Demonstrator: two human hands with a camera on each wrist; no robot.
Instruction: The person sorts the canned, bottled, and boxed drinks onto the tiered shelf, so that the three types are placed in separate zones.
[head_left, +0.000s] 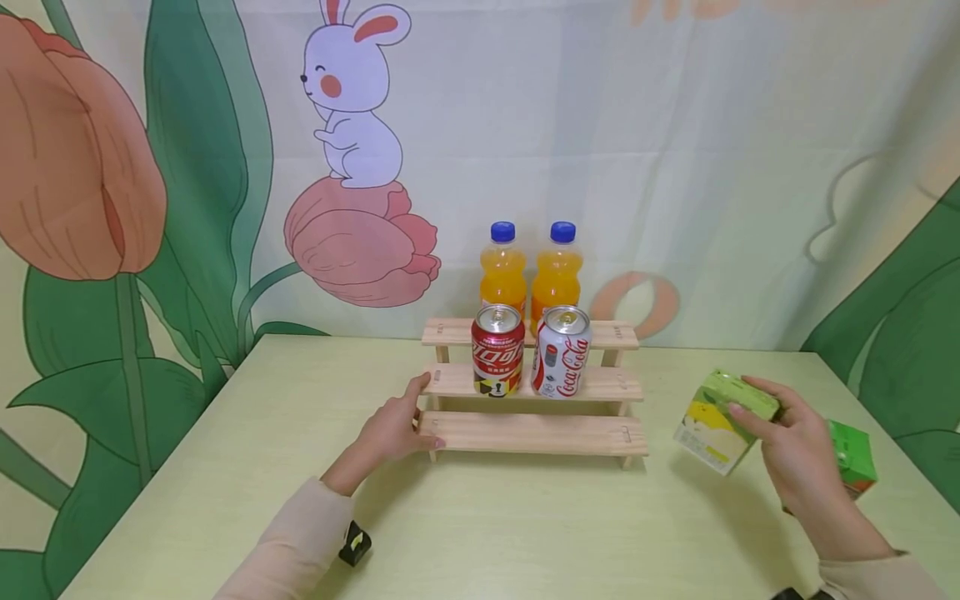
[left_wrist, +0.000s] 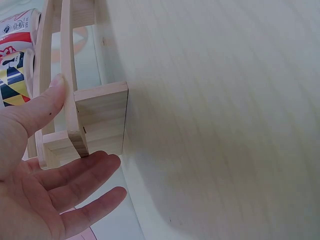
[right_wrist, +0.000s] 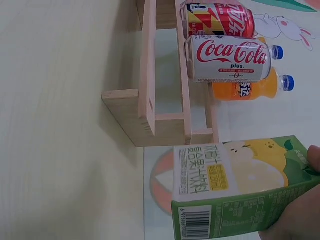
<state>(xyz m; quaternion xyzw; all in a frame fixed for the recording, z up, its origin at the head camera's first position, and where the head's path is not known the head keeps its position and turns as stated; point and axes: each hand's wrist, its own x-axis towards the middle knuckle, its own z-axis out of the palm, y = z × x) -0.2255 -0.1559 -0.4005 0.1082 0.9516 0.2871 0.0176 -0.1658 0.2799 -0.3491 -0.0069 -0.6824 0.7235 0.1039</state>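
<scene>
A three-step wooden rack (head_left: 532, 435) stands on the table. My left hand (head_left: 392, 428) holds its left end; in the left wrist view the thumb (left_wrist: 49, 104) lies on the lowest board, with other fingers at the end. My right hand (head_left: 801, 446) grips a green and yellow juice carton (head_left: 722, 423), tilted and raised to the right of the rack. The carton's printed front and barcode side show in the right wrist view. On the middle step are a red cola can (head_left: 498, 357) and a white Coca-Cola can (head_left: 559, 358), side by side.
Two orange soda bottles (head_left: 503, 279) with blue caps stand on the top step behind the cans. Another green carton (head_left: 853, 454) is on the table at right, partly hidden by my right hand. A printed curtain (head_left: 525, 100) hangs behind the table (head_left: 495, 533).
</scene>
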